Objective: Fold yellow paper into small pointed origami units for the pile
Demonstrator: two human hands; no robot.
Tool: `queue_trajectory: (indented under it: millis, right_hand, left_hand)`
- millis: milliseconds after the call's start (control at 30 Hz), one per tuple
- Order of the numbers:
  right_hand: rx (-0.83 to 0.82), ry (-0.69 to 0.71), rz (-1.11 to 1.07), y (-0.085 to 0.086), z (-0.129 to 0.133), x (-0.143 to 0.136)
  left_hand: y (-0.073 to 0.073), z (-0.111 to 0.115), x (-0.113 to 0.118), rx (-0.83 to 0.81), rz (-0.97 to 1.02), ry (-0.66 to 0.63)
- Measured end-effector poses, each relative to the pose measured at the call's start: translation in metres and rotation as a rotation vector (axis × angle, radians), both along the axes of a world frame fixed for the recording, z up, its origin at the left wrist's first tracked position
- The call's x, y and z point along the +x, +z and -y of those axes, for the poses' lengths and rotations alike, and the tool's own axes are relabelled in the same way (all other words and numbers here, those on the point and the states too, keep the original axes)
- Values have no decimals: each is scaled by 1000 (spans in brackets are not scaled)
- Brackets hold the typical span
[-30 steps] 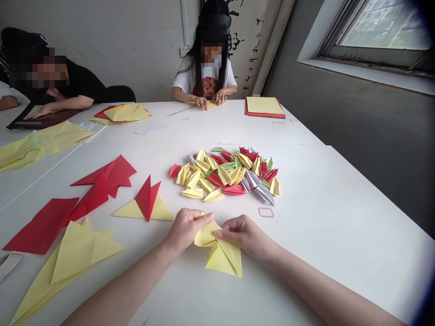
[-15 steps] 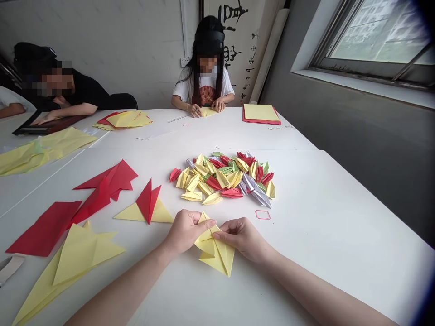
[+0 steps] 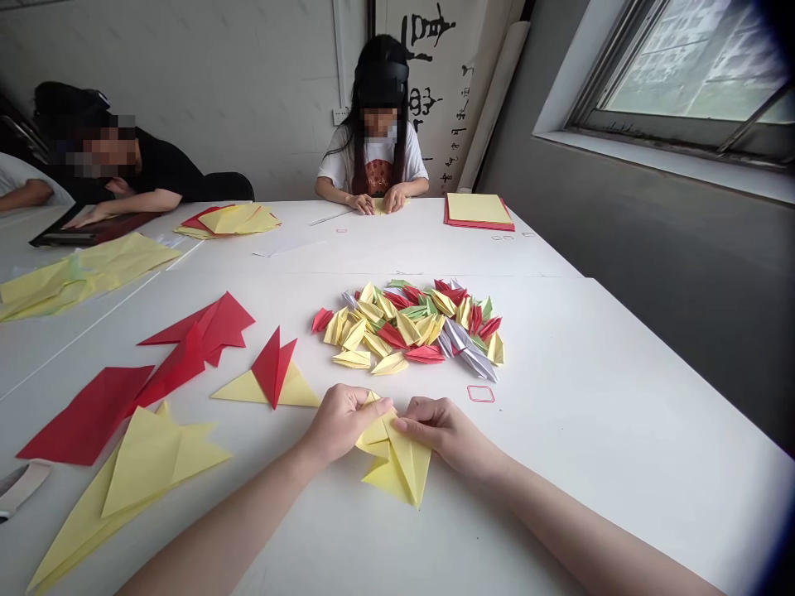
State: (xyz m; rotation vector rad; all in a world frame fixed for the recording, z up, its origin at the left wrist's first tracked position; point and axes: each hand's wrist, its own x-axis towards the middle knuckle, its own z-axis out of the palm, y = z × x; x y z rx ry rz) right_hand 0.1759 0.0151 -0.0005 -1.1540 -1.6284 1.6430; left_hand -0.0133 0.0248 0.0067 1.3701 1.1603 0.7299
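Observation:
Between my two hands, just above the white table (image 3: 559, 463), is a partly folded sheet of yellow origami paper (image 3: 401, 463), creased into pointed flaps. My left hand (image 3: 344, 422) pinches its upper left edge, thumb on top. On the upper right edge, my right hand (image 3: 444, 430) grips with thumb and bent fingers. Beyond them lies a heap of small folded paper pieces (image 3: 410, 327) in yellow, red, green and pale purple. Left of my left hand, a red folded paper (image 3: 272, 372) rests on a yellow folded triangle (image 3: 239, 387).
Red creased sheets (image 3: 90, 414) and yellow creased sheets (image 3: 142, 463) lie at the left. A square paper stack (image 3: 478, 209) sits at the far right. Across the table a person (image 3: 378, 149) handles yellow paper; another person (image 3: 142, 165) leans at the far left.
My right thumb has shifted slightly up and right along the yellow paper, and its right flap lies a little differently. Both hands keep their hold.

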Motion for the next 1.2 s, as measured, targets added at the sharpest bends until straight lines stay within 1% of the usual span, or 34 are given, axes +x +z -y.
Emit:
queue_trajectory:
  millis: [100, 200, 267, 367, 433, 467, 533, 567, 600, 633, 667, 733, 800, 833, 867, 933, 1033, 1133, 1200]
  right_hand:
    - [0, -10, -38, -1, -1, 1]
    - [-99, -38, -128, -5, -2, 0]
    - [-160, -110, -171, -7, -3, 0]
    - [-184, -237, -200, -7, -4, 0]
    - [-194, -302, -218, -6, -4, -1]
    - [-203, -326, -224, -5, -4, -2]
    - [-215, -356, -237, -5, -2, -4]
    - [-210, -351, -239, -5, -1, -5]
    - [-198, -334, -238, -5, 0, -6]
    - [-183, -309, -233, -5, 1, -7]
    - [-169, -273, -226, -5, 2, -8]
    - [-145, -186, -205, -5, 4, -9]
    - [-115, -118, -172, -4, 5, -9]
    - [-83, -105, -146, -3, 5, -9]
    - [-41, -110, -117, -3, 5, -8]
    - [36, -147, -71, -4, 5, -7]
    - [55, -173, -76, -5, 6, -8]
    - [-8, -129, -106, -4, 8, -9]
    - [-44, -123, -118, -2, 9, -9]
  left_hand:
    - [-1, -1, 0, -112, 76, 11]
    - [1, -2, 1, -125, 139, 29]
    - [2, -3, 0, -84, 191, 74]
    - [0, -2, -1, 58, 233, 192]
    - [-3, 2, 0, 151, 245, 234]
    - [-4, 5, 2, 181, 255, 210]
    - [-4, 11, 8, 191, 277, 93]
    - [-4, 15, 12, 177, 258, 32]
    - [-4, 17, 16, 155, 213, 6]
    - [-4, 19, 19, 153, 149, 14]
    - [-5, 20, 22, 170, 75, 53]
    - [-8, 19, 24, 239, -49, 176]
    - [-13, 16, 22, 328, -98, 259]
    - [-15, 15, 20, 383, -104, 264]
    - [-18, 13, 18, 445, -109, 241]
    - [-22, 12, 13, 581, -140, 147]
    - [-26, 14, 9, 737, -204, 15]
    - [-27, 16, 9, 776, -233, -19]
    - [-26, 16, 10, 735, -226, 2]
